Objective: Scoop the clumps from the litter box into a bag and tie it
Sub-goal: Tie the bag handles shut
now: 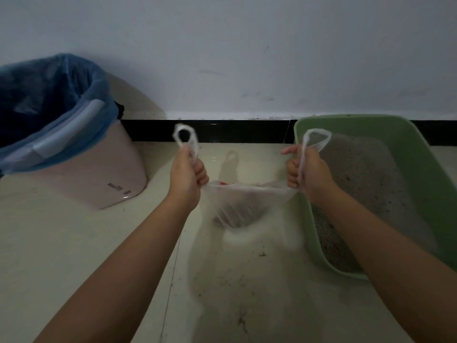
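A thin clear plastic bag [235, 209] hangs between my two hands above the floor, with dark clumps showing in its bottom. My left hand [188, 174] grips the bag's left handle, whose loop sticks up above my fist. My right hand [306, 169] grips the right handle in the same way, its loop also standing above the fist. The bag's mouth is pulled taut between the fists. To the right, the green litter box [420, 169] sits on the floor against the wall, filled with grey litter [363, 181]. No scoop is in view.
A pink waste bin [99, 174] lined with a blue bag [49, 95] stands at the left by the wall. The pale tiled floor [247, 293] below the bag has scattered litter specks. A black skirting board [222, 129] runs along the white wall.
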### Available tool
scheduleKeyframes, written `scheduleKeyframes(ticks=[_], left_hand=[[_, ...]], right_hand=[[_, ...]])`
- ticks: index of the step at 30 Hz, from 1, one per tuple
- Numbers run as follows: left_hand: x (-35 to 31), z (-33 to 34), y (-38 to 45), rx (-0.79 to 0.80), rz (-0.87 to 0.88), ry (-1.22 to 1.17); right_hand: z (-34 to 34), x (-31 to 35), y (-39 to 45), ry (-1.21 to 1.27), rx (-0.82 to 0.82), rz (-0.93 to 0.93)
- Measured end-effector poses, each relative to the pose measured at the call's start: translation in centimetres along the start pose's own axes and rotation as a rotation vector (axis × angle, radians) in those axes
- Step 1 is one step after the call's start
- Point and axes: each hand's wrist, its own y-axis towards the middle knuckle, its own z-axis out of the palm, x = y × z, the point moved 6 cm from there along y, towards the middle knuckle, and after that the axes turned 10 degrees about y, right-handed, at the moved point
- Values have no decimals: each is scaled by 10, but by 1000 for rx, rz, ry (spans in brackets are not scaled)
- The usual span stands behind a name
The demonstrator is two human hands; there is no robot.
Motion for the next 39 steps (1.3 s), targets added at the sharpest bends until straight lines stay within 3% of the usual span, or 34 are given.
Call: scheduleKeyframes(ticks=[3,5,11,13,17,20,26,30,32,34,37,39], left_hand=[[10,2,6,6,-85,-79],[17,-1,7,-46,-95,47],[25,-2,2,14,-73,73],[28,-1,-1,66,-61,32],[35,2,-1,50,-57,46],[41,4,4,-27,-92,43],[58,6,1,-59,-320,110],[64,13,-6,16,-409,185],[62,13,-7,63,-421,248],[61,15,-5,139,-398,354],[56,23,-10,278,-349,521],[53,26,-14,387,-316,585]], right_hand=[[1,-2,1,170,37,34],[0,-4,1,245,103,52],[-16,-26,5,-397,127,119],[-16,-36,1,-456,186,182],[-2,-33,-10,-547,276,86],[13,-27,-14,-431,218,51],[13,-43,-8,218,-99,193],[5,-44,-3,251,-144,180],[5,-37,-2,19,-75,140],[6,-38,-4,-456,11,146],[14,-36,-5,-1164,34,-41],[19,-35,-8,-1314,18,-86]])
